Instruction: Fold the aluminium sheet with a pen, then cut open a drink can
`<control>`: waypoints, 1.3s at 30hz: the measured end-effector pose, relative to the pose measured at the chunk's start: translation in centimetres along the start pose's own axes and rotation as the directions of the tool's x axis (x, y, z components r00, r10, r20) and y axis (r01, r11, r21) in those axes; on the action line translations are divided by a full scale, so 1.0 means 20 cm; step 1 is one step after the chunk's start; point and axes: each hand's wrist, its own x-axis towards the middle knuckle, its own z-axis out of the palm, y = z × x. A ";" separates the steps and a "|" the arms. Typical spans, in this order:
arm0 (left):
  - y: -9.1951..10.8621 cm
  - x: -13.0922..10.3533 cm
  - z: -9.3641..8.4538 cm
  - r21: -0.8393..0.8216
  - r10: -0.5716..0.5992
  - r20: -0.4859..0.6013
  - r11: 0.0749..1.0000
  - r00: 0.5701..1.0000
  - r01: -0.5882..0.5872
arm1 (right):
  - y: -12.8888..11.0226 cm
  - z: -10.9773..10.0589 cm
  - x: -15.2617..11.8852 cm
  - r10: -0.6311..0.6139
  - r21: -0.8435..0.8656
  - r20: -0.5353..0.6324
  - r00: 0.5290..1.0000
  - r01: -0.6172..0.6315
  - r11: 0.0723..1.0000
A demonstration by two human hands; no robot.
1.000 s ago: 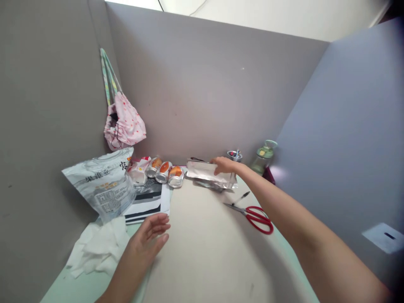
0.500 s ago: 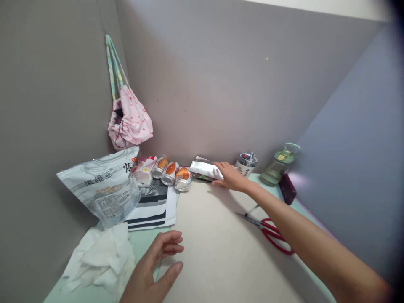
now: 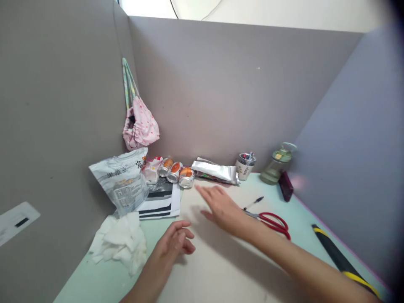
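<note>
My right hand (image 3: 222, 208) hovers over the pale board (image 3: 217, 269) with fingers stretched out and nothing in them. Beyond it, against the back wall, lies a silver foil packet (image 3: 216, 171), apart from the fingers. Three cans (image 3: 187, 177) with orange pictures rest in a row to the left of the packet. My left hand (image 3: 176, 244) is above the board's left side, its fingers loosely curved and apart, holding nothing. Red-handled scissors (image 3: 274, 222) and a pen (image 3: 254, 203) lie right of my right hand, the scissors partly behind my forearm.
Left stand a white-grey pouch (image 3: 124, 185), printed sheets (image 3: 160, 201) and crumpled white cloth or tissue (image 3: 121, 240). A pen cup (image 3: 245, 166), green bottle (image 3: 277, 165), dark red phone-like object (image 3: 285, 187) and black-yellow tool (image 3: 337, 254) line the right. A pink bag (image 3: 141, 124) hangs on the wall.
My right hand has let go of the foil packet, leaving it by the wall, and has come back toward me. My left hand has shifted slightly right. The view has tilted and widened.
</note>
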 end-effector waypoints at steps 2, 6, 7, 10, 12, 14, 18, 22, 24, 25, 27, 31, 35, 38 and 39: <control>0.00 -0.04 0.04 -0.016 -0.036 0.064 0.999 0.997 0.037 | -0.22 0.00 -0.17 -0.137 0.067 0.027 0.990 0.135 0.989; 0.00 -0.14 0.15 -0.059 -0.108 0.141 0.991 0.984 0.117 | -0.52 0.05 -0.48 -0.090 0.129 0.021 0.996 0.087 0.988; 0.00 -0.16 0.18 -0.072 -0.118 0.154 0.989 0.981 0.130 | -0.56 0.05 -0.52 -0.077 0.147 0.027 0.997 0.072 0.987; 0.00 -0.19 0.22 -0.094 -0.136 0.220 0.983 0.966 0.159 | -0.60 -0.06 -0.56 0.058 0.309 0.178 0.982 -0.112 0.945; 0.01 -0.19 0.22 -0.101 -0.135 0.262 0.981 0.956 0.166 | -0.59 -0.18 -0.55 0.092 0.537 0.304 0.948 -0.251 0.806; 0.01 -0.18 0.22 -0.079 -0.139 0.291 0.983 0.946 0.169 | -0.57 -0.27 -0.54 0.039 0.743 0.382 0.923 -0.332 0.581; 0.00 -0.16 0.19 0.104 -0.086 0.325 0.993 0.942 0.055 | -0.58 -0.24 -0.57 0.056 0.834 0.355 0.933 -0.343 0.431; -0.03 -0.14 0.15 0.364 -0.048 0.236 0.930 0.971 -0.042 | -0.60 -0.11 -0.59 -0.027 0.952 0.295 0.955 -0.296 -0.079; -0.03 -0.13 0.12 0.435 -0.071 0.247 0.899 0.966 -0.045 | -0.57 -0.10 -0.58 -0.075 0.905 0.259 0.963 -0.269 -0.328; -0.04 -0.13 0.10 0.446 -0.078 0.261 0.894 0.962 -0.048 | -0.56 -0.11 -0.58 -0.109 0.869 0.246 0.963 -0.269 -0.415; -0.04 -0.12 0.08 0.442 -0.075 0.294 0.894 0.953 -0.066 | -0.52 -0.12 -0.57 -0.167 0.805 0.231 0.958 -0.285 -0.520; -0.03 -0.13 0.08 0.386 -0.089 0.326 0.921 0.941 -0.047 | -0.50 -0.13 -0.57 -0.188 0.787 0.227 0.956 -0.294 -0.542; -0.03 -0.13 0.11 0.339 -0.118 0.353 0.941 0.928 -0.010 | -0.55 -0.15 -0.58 -0.092 0.929 0.295 0.951 -0.308 -0.207; -0.03 -0.13 0.12 0.318 -0.108 0.383 0.948 0.917 -0.021 | -0.58 -0.19 -0.59 -0.011 0.910 0.301 0.954 -0.284 0.303; -0.03 -0.13 0.13 0.311 -0.106 0.387 0.950 0.916 -0.021 | -0.58 -0.20 -0.59 -0.001 0.870 0.293 0.956 -0.266 0.415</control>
